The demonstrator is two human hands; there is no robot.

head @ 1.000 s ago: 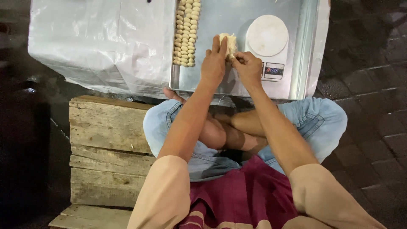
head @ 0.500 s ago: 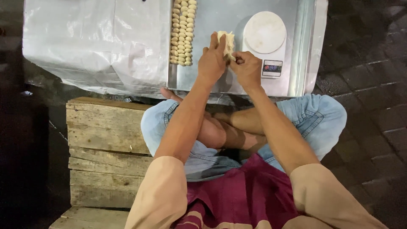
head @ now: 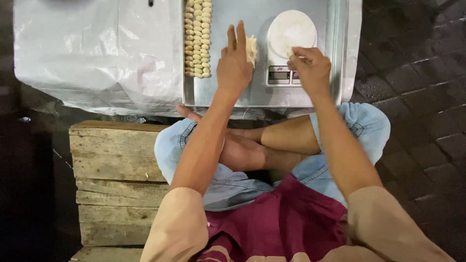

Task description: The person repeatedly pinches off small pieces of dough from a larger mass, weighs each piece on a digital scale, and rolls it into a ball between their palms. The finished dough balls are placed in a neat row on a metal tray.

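My left hand is raised over the metal tray and holds a pale lump of dough against its palm, fingers stretched upward. My right hand is pinched shut on a small bit of dough just above the white round pan of a small kitchen scale. Two neat rows of small pale dough pieces lie on the tray to the left of my left hand.
A crumpled white plastic sheet covers the surface left of the tray. I sit cross-legged in blue jeans and a maroon apron on a wooden pallet. Dark paving bricks lie to the right.
My hands were together on the dough lump. Now they have parted: the right hand has moved right to the scale with a pinched-off bit, the left keeps the lump.
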